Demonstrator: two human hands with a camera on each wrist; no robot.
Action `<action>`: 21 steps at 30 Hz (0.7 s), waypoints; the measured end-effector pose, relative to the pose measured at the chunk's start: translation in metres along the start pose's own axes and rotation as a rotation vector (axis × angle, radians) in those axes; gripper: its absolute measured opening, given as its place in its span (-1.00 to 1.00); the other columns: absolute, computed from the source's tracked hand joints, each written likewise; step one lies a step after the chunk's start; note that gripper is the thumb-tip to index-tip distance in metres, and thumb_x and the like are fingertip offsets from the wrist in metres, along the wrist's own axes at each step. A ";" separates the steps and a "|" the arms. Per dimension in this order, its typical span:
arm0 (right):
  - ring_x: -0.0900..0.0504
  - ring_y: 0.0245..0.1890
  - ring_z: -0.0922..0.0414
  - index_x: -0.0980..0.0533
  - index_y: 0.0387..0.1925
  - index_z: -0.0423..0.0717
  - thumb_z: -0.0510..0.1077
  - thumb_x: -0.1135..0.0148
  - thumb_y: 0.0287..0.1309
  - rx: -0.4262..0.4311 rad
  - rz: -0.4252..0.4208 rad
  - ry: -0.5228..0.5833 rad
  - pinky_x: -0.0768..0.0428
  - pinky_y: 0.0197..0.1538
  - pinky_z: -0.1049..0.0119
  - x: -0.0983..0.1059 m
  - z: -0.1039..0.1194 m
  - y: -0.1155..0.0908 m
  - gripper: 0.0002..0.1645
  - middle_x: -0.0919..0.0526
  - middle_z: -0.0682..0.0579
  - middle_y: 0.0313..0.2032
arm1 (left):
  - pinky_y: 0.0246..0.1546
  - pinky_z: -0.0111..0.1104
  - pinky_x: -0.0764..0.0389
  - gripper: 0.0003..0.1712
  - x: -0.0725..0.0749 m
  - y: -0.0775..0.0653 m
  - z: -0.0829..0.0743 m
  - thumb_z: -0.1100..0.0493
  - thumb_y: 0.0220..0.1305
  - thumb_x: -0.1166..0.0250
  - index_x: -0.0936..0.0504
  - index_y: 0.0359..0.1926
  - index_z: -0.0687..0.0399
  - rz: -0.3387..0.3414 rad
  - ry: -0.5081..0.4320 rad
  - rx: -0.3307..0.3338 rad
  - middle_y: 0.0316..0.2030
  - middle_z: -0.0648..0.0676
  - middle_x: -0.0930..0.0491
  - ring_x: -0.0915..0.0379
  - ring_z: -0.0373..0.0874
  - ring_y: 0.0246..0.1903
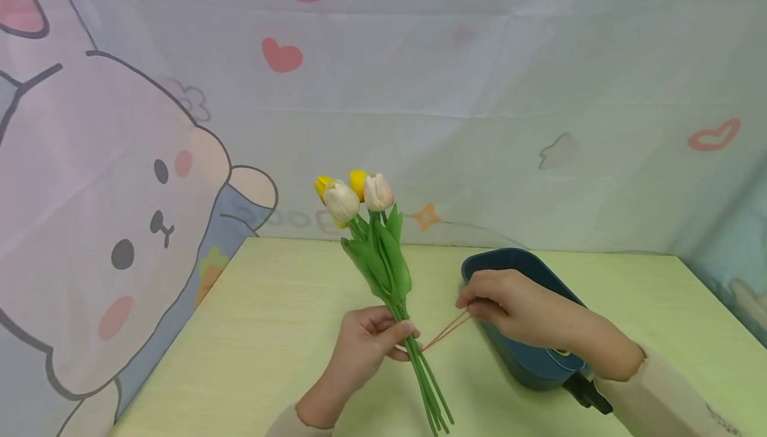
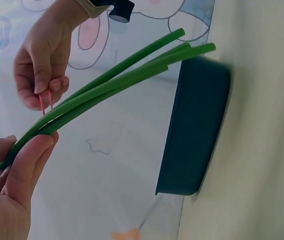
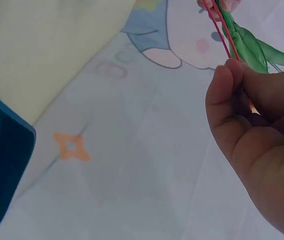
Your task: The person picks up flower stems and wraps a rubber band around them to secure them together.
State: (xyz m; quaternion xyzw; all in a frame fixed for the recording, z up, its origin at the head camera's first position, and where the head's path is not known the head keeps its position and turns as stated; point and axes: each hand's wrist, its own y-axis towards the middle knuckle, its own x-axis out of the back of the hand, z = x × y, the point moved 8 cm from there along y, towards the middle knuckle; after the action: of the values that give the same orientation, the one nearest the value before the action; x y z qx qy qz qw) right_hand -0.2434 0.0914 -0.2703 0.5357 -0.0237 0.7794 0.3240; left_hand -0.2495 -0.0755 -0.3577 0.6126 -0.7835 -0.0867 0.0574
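Note:
A bunch of tulips (image 1: 389, 270) with white and yellow heads and green leaves stands tilted over the table, heads away from me. My left hand (image 1: 373, 340) grips its stems (image 2: 106, 85) between thumb and fingers. To the right, my right hand (image 1: 509, 304) pinches the end of a thin red rubber band (image 1: 446, 330) between thumb and forefinger. Two taut strands of this rubber band (image 3: 224, 32) run from the right fingertips to the stems beside the left hand. How it passes round the stems is hidden.
A dark teal basin (image 1: 521, 365) stands on the light table (image 1: 287, 304) at the right, under the right hand and forearm. Inside it a small yellow piece (image 1: 562, 352) shows partly. Behind the table hangs a printed cloth (image 1: 419, 90).

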 end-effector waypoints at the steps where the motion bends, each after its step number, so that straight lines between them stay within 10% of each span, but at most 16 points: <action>1: -0.55 -0.34 0.31 -0.61 -0.19 -0.08 -0.39 -0.16 0.25 -0.003 0.020 -0.021 -0.63 -0.31 0.46 0.000 0.001 0.000 -0.79 -0.60 0.12 -0.27 | -0.45 -0.35 -0.75 -0.76 0.002 0.000 -0.001 0.39 0.23 -0.28 -0.57 -0.27 0.66 -0.007 0.018 -0.002 -0.35 0.52 -0.61 -0.65 -0.29 -0.49; 12: -0.52 -0.34 0.30 -0.61 -0.25 -0.06 -0.42 -0.16 0.23 -0.105 -0.021 -0.113 -0.61 -0.32 0.46 0.003 0.004 -0.004 -0.77 -0.58 0.21 -0.30 | -0.42 -0.32 -0.76 -0.83 0.019 0.001 -0.011 0.38 0.19 -0.32 -0.64 -0.30 0.53 -0.087 0.139 -0.048 -0.39 0.42 -0.66 -0.64 -0.31 -0.48; 21: -0.57 -0.42 0.27 -0.61 -0.17 -0.27 -0.31 -0.15 0.30 -0.345 -0.262 0.341 -0.66 -0.34 0.42 0.006 -0.013 -0.007 -0.84 -0.64 0.05 -0.38 | -0.47 -0.38 -0.75 -0.89 0.029 0.002 -0.015 0.35 0.19 -0.35 -0.70 -0.34 0.39 -0.194 0.251 -0.237 -0.44 0.30 -0.69 -0.69 -0.12 -0.47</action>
State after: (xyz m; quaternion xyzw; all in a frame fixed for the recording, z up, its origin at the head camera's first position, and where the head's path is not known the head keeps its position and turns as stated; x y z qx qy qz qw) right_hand -0.2514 0.1051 -0.2732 0.3321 -0.0316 0.7942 0.5080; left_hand -0.2560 -0.1040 -0.3435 0.6801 -0.6919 -0.1066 0.2176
